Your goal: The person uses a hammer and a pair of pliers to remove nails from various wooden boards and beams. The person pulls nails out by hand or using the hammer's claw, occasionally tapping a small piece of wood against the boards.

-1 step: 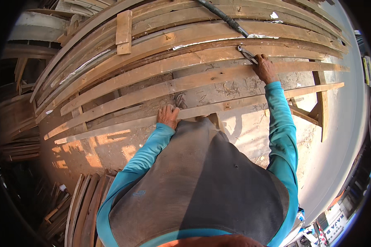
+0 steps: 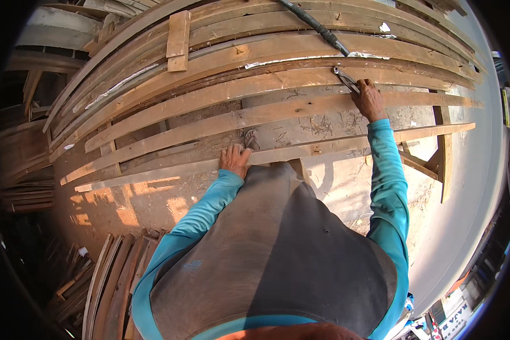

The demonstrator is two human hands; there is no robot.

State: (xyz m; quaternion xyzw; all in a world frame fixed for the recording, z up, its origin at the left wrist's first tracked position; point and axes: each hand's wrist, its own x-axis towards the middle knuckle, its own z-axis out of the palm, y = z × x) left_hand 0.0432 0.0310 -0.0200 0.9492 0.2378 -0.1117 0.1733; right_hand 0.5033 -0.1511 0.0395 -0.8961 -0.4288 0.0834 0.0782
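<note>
My right hand [image 2: 370, 101] is closed around the handles of metal pincers [image 2: 345, 80]. The pincers' head points up and left, over a long wooden plank [image 2: 209, 97]; whether it touches the wood I cannot tell. Below that hand runs a second plank [image 2: 266, 115]. Against the front of my body lies the nearest plank [image 2: 181, 169], slanting up to the right. My left hand [image 2: 235, 160] grips this nearest plank near its middle, fingers over its far edge and thumb hidden.
Beyond lie several more planks, some with nails. A dark metal bar [image 2: 317, 27] and a short board [image 2: 178, 39] rest across them. A wooden support [image 2: 443, 147] stands under the right ends. Stacked timber [image 2: 110, 283] is at lower left. My sandalled foot [image 2: 251, 137] shows between planks.
The whole scene sits slightly further right in the view, with the right ends of the planks a little lower. Both hands keep the same holds.
</note>
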